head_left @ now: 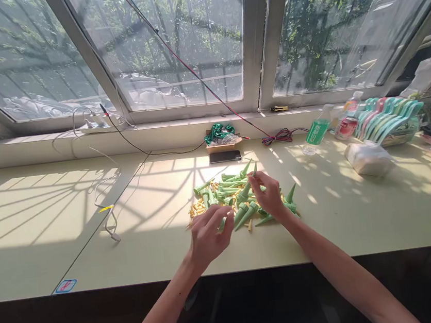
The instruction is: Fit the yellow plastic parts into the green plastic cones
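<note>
"While our right hand [268, 192] pinches a tapered, plastic-looking green cone [244, 192] at the heap [228, 185], which way does it point?"

"Tip away from us, long axis slanting right; our grip hides part of its side. Our left hand [210, 232] curls near slim yellow pegs [196, 208]; whether it clasps anything, we can't tell."

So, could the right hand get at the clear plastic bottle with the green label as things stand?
Probably yes: nothing seems to stand between the right hand and the bottle, though that hand appears to pinch a slender green plastic cone.
</note>
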### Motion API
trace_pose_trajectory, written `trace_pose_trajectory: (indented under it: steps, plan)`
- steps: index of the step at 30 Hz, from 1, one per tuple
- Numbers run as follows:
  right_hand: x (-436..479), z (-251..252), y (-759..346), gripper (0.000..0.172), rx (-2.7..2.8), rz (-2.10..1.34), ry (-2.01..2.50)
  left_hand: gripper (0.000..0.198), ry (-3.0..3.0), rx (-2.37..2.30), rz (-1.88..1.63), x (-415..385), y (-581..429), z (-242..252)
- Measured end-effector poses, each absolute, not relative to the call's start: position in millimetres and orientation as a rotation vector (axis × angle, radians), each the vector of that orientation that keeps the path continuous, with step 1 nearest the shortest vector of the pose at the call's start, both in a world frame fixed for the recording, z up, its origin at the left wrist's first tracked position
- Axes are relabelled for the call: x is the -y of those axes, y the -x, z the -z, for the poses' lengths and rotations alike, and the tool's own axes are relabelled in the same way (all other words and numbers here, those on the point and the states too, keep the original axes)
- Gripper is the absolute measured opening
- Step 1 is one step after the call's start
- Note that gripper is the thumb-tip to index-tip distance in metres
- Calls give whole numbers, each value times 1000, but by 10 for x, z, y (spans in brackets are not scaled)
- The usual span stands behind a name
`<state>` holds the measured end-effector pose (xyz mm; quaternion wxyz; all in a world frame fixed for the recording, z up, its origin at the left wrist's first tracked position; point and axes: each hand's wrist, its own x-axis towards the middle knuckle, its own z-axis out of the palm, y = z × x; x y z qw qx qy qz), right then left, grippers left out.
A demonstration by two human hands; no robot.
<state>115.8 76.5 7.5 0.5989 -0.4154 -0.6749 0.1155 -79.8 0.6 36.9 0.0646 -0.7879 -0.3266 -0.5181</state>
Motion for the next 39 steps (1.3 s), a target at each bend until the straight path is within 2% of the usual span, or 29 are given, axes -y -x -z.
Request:
trace_pose_trajectory:
  steps: [7,14,21,27,39]
  plan:
    - [-767,-104,-1223,25,1439,-255,1050,23,2578,1303,1465,-445,111,-116]
    - [-839,-106,-1286,31,1457,-205,1104,27,2695,1310,1485,-533,93,97]
    - [-828,-140,-1291,31,1489,-241,1078,23,2768,1353,1467,-535,144,83]
    - [-830,-129,-1270,36,1484,-208,1085,28,2770,1367,1475,-579,145,124]
    - [-817,-122,-1296,39,1519,-306,1025,25,2714,1529,1754,-614,147,98]
